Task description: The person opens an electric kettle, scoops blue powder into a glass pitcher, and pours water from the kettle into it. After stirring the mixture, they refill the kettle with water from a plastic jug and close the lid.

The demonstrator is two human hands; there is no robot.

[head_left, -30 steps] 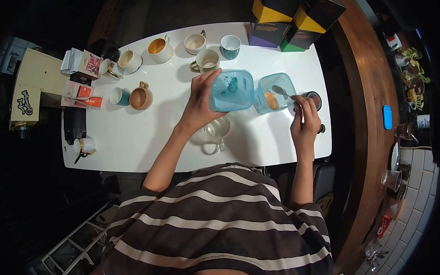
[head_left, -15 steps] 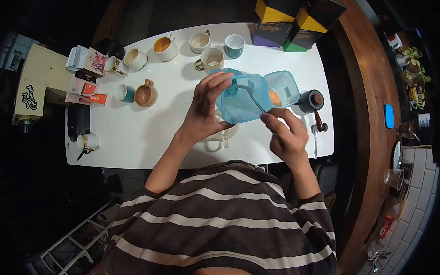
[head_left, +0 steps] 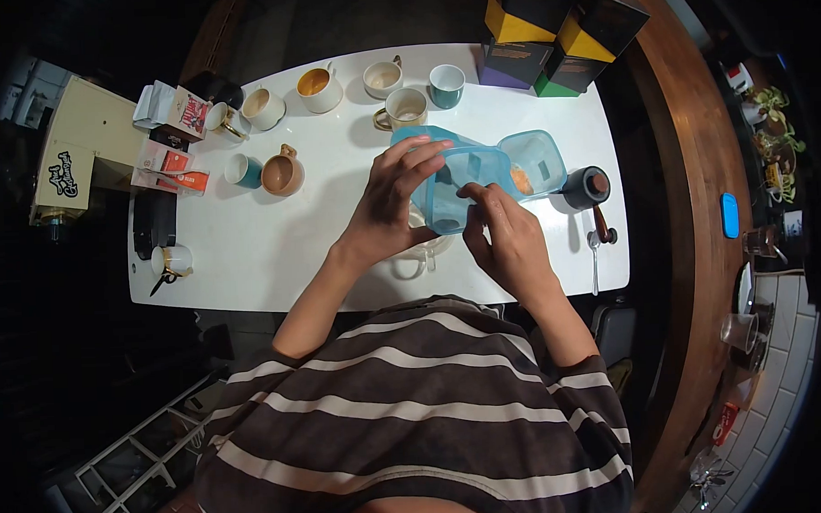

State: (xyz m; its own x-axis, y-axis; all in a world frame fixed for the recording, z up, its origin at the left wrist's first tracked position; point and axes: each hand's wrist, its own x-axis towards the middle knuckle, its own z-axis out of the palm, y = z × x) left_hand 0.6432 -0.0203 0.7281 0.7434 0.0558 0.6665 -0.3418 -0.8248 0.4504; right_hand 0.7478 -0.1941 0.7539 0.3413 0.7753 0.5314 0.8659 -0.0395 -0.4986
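Clamped between the fingers and thumb of the left hand (head_left: 381,201) is a blue tub (head_left: 493,163), see-through and round-cornered, tilted over the table (head_left: 230,254) on the front edge's side of the middle. The right hand (head_left: 511,235) bends its fingers at the tub's mouth; whether they pinch anything, I cannot tell. Below, partly hidden, stands a glass mug (head_left: 420,263). Past the tub, nearer the right edge, a second tub (head_left: 547,152) contains something orange (head_left: 521,180). One spoon (head_left: 595,273) lies near the front right corner; cups (head_left: 319,92) stand along the far edge.
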